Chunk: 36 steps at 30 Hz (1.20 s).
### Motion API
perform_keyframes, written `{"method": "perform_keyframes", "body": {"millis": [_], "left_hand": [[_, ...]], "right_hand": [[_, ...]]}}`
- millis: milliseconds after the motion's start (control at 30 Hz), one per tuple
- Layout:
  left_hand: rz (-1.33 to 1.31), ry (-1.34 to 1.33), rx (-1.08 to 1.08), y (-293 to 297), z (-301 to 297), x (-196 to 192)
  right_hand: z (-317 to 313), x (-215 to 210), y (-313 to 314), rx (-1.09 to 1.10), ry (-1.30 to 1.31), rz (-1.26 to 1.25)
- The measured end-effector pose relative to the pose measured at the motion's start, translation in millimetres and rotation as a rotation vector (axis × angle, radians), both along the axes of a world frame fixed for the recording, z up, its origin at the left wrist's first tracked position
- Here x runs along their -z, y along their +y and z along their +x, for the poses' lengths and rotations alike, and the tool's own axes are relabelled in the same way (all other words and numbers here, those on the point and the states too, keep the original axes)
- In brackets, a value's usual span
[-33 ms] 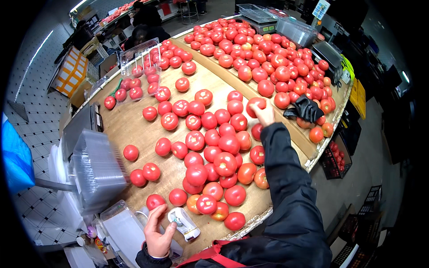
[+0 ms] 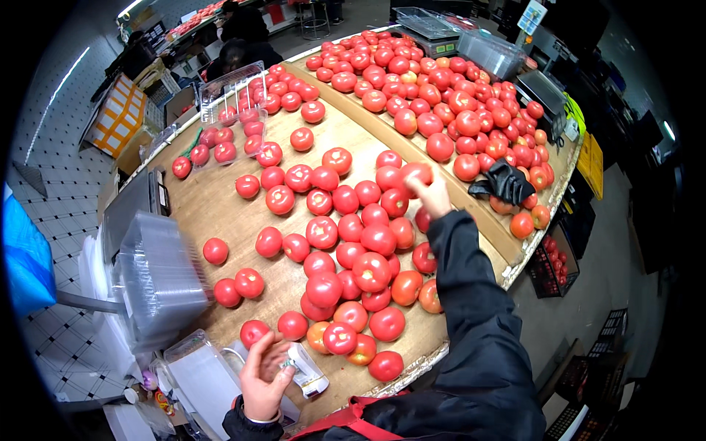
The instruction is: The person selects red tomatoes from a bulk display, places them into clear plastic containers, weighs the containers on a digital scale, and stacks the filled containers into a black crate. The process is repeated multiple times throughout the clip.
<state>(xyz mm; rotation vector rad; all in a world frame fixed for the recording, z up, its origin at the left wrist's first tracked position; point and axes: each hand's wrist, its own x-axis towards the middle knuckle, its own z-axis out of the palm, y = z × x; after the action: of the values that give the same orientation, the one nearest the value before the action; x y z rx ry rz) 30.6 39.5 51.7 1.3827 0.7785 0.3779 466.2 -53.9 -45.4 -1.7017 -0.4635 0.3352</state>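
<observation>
Room: pale tiled floor (image 2: 70, 334) with dark lines on the left; a person in dark clothing (image 2: 245, 26) at the far upper left, near an orange-and-white box (image 2: 118, 117).
Counter: bare wood (image 2: 209, 195) with worn, pale edges, parted lengthwise by a raised divider (image 2: 354, 112).
Right hand (image 2: 435, 195): its fingers are clamped on a tomato (image 2: 416, 168) just left of the divider, above the near side of the counter; hand and fruit look blurred, and the exact thumb position cannot be told.
Left hand (image 2: 262, 388): thumb and fingers apart and slightly curled, with nothing gripped, at the near edge beside a small white device (image 2: 312, 380).
Loose tomatoes (image 2: 323, 289): clustered on the wood left of the divider, mostly red, a few orange, some sitting on others; several stand apart toward the left.
Heaped tomatoes (image 2: 467, 123): piled thickly right of the divider, a crumpled black glove (image 2: 509, 181) lying on the near end.
Packing: one clear plastic box (image 2: 233, 90) near the far left edge, beside more fruit; stacked clear trays (image 2: 158, 273) at the left edge, close to a blue bag (image 2: 26, 253).
Right floor: black crate (image 2: 543, 278) below the counter, tomatoes inside.
</observation>
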Motion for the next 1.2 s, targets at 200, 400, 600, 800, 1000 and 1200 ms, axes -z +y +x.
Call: {"method": "perform_keyframes", "body": {"millis": [200, 400, 600, 800, 1000, 1200], "left_hand": [[-0.951, -0.493, -0.098, 19, 42, 35], [-0.781, -0.465, -0.477, 53, -28, 13], [-0.353, -0.465, -0.738, 69, -108, 6], [-0.238, -0.553, -0.789, 53, -159, 18], [-0.120, -0.413, -0.681, 56, -207, 25], [0.256, 0.088, -0.640, 51, -184, 31]], "right_hand": [[-67, -59, 86, -0.814, 0.036, 0.032], [57, 41, 189, -0.058, -0.325, -0.572], [55, 66, 238, -0.227, -0.158, -0.844], [68, 96, 228, -0.086, 0.206, 0.004], [3, -34, 90, -0.775, 0.724, 0.723], [-90, -4, 51, -0.869, 0.876, 0.412]]}}
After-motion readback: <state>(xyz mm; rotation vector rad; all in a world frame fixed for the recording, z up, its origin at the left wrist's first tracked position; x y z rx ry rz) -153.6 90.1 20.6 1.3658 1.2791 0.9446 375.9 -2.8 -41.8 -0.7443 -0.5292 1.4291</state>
